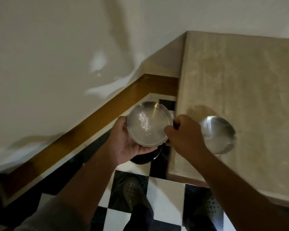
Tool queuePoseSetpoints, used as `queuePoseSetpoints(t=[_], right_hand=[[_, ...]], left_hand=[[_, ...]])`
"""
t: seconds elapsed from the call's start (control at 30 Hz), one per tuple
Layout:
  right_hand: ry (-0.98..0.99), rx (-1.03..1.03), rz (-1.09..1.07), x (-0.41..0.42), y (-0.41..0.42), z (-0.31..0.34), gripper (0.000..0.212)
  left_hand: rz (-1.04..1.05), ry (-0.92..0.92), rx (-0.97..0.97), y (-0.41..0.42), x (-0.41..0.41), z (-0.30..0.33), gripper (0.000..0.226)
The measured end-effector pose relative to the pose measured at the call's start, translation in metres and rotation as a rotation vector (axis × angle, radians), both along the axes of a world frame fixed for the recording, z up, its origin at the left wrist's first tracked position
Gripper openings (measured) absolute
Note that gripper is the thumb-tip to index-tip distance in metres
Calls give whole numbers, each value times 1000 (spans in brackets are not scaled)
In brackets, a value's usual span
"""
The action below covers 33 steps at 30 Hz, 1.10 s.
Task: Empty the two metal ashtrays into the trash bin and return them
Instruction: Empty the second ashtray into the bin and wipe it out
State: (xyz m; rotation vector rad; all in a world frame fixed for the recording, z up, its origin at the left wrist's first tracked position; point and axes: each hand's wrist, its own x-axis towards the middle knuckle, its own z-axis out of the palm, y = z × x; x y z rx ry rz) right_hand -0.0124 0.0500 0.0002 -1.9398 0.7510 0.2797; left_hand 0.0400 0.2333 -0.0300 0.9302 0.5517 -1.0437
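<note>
Both hands share the grip on one metal ashtray [149,125]: your left hand [130,145] cups it from below with the thumb on the near-left rim, and your right hand [184,133] pinches the right rim between curled fingers. You have it tipped so a flat, shiny face looks up at you; the blur hides whether that is the base or the bowl. Directly under the grip sits a dark round shape, which I take to be the trash bin [146,157], mostly hidden by your left palm. Just beyond your right hand the second ashtray [218,135] rests on the desk [240,80], close to its edge. Further out, below the grip, are the checkered floor [163,195] and your shoes.

Watch the tilt: polished metal held only at the rim can slip, and a drop would miss that small opening and land on the tiles. Ash may also spill past the bin if you shake it off-centre. Mind your right forearm too, which passes close to the second ashtray and could nudge it off the desk.
</note>
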Motion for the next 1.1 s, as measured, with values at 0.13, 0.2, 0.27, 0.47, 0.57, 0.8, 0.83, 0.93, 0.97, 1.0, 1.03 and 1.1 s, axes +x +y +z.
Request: queuePoseSetpoints(t=[0.13, 0.2, 0.27, 0.47, 0.57, 0.8, 0.83, 0.93, 0.97, 1.0, 1.03, 1.1], right_hand=[[38, -18, 65, 23, 52, -17, 15], [18, -89, 132, 33, 73, -30, 19], [9, -131, 178, 40, 84, -37, 25], [16, -80, 228, 49, 83, -69, 15], [37, -16, 243, 53, 74, -76, 14], [72, 259, 114, 55, 49, -89, 24], [70, 271, 101, 55, 47, -94, 23], [87, 315, 54, 51, 47, -108, 26], [98, 326, 64, 49, 47, -112, 26], [102, 332, 87, 48, 47, -115, 26], [98, 338, 111, 46, 47, -117, 26], [67, 329, 152, 42, 43, -116, 38]], left_hand=[[-27, 84, -177, 54, 15, -20, 80], [-80, 113, -246, 74, 24, -29, 86], [-117, 123, -270, 87, 32, -44, 94], [-143, 32, -231, 93, 48, -82, 73], [-166, 16, -209, 90, 56, -91, 72], [-391, -86, -194, 65, 74, -99, 72], [-403, -87, -180, 64, 76, -101, 76], [-428, -72, -167, 63, 81, -107, 75], [-458, -73, -177, 63, 82, -108, 72], [-498, -82, -182, 64, 83, -108, 69], [-535, -96, -179, 64, 83, -108, 66], [-590, -125, -107, 63, 82, -109, 59]])
